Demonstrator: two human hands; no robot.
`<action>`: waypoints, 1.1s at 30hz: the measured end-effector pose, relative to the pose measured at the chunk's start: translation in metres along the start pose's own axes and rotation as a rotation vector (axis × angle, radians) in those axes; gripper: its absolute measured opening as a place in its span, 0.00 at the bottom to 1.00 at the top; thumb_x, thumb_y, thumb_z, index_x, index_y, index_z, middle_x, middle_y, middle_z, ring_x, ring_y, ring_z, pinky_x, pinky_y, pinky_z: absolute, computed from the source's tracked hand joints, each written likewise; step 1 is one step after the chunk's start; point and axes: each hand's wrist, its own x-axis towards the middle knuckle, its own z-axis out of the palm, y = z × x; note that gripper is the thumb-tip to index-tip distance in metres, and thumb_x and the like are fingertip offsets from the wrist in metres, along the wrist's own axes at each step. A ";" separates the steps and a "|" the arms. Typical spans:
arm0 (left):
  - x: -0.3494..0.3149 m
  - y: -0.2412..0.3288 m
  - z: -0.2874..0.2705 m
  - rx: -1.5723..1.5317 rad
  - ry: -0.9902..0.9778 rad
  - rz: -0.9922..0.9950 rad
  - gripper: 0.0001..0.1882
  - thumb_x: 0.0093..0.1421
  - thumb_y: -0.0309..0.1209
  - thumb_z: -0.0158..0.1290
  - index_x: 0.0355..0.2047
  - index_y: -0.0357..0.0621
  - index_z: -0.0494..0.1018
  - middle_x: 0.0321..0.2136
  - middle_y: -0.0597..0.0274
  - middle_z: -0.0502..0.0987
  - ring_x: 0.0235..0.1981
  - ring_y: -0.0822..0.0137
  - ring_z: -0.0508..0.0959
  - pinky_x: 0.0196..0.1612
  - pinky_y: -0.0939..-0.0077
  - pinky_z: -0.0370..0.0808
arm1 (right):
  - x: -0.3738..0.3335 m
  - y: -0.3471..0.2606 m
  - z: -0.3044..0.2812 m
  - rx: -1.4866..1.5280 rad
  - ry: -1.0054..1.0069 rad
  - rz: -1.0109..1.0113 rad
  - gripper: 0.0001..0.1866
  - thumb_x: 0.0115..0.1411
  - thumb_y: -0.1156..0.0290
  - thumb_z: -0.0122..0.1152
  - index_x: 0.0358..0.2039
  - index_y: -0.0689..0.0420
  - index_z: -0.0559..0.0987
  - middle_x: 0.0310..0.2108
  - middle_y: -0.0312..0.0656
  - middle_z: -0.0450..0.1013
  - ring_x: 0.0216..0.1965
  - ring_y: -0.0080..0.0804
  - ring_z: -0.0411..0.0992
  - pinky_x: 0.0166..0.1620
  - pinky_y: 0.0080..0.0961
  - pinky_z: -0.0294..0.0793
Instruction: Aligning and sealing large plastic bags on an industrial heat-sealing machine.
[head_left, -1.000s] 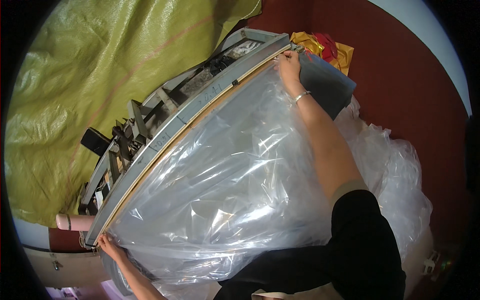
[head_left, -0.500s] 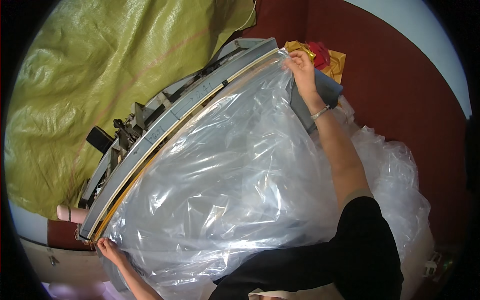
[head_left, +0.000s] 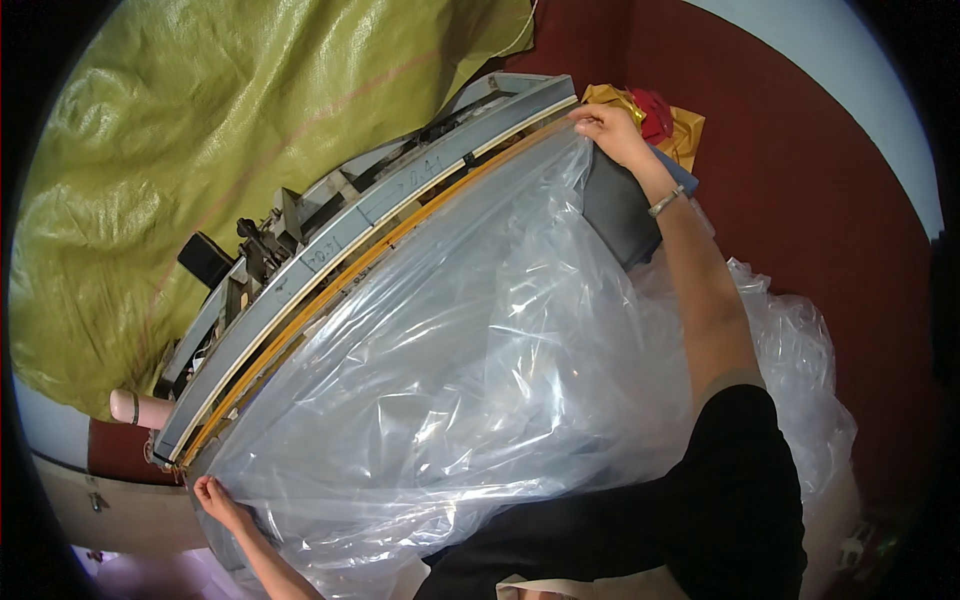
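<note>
A wide sheet of clear plastic film (head_left: pixel 430 380) spreads in front of me, wrinkled and shiny. At its far right corner my right hand (head_left: pixel 608 130) is closed, pinching the film's edge. Down at the lower left, my left hand (head_left: pixel 220 503) pinches the near left corner. Between both hands the film's edge is drawn fairly straight. Just beyond that edge lies a long grey machine (head_left: pixel 345 232) with an orange-yellow strip (head_left: pixel 330 290) along its near side. The film lies over a grey surface, partly visible through it.
A yellow-green woven tarp (head_left: pixel 220 130) hangs behind the machine. A pink cylinder (head_left: pixel 140 408) sits at the machine's left end. Dark grey panel (head_left: pixel 620 210), orange and red bags (head_left: pixel 680 135) lie near my right forearm. More bunched film (head_left: pixel 800 360) is piled at the right.
The film's edge has been drawn back from the machine toward me, uncovering more of the orange-yellow strip. My right hand has moved slightly right; the left stays near the same corner.
</note>
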 end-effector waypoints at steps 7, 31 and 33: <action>0.012 -0.020 -0.011 0.109 -0.012 0.023 0.03 0.55 0.24 0.45 0.31 0.44 0.65 0.28 0.71 0.64 0.29 0.79 0.63 0.33 0.87 0.61 | 0.013 0.041 0.040 -0.286 -0.098 0.092 0.12 0.53 0.65 0.56 0.28 0.63 0.73 0.29 0.45 0.72 0.32 0.30 0.69 0.36 0.25 0.67; 0.058 -0.026 -0.011 0.269 0.040 -0.029 0.05 0.54 0.25 0.46 0.32 0.43 0.66 0.26 0.72 0.65 0.26 0.80 0.62 0.30 0.88 0.60 | 0.046 0.088 0.097 0.147 0.534 0.530 0.07 0.53 0.77 0.47 0.33 0.58 0.64 0.17 0.42 0.69 0.18 0.28 0.68 0.23 0.25 0.68; 0.050 -0.013 -0.001 0.276 0.057 -0.023 0.05 0.54 0.26 0.47 0.32 0.43 0.67 0.23 0.72 0.65 0.23 0.81 0.61 0.26 0.88 0.59 | 0.055 0.069 0.092 -0.064 0.573 0.442 0.08 0.51 0.76 0.49 0.33 0.58 0.65 0.20 0.42 0.70 0.22 0.31 0.69 0.28 0.26 0.69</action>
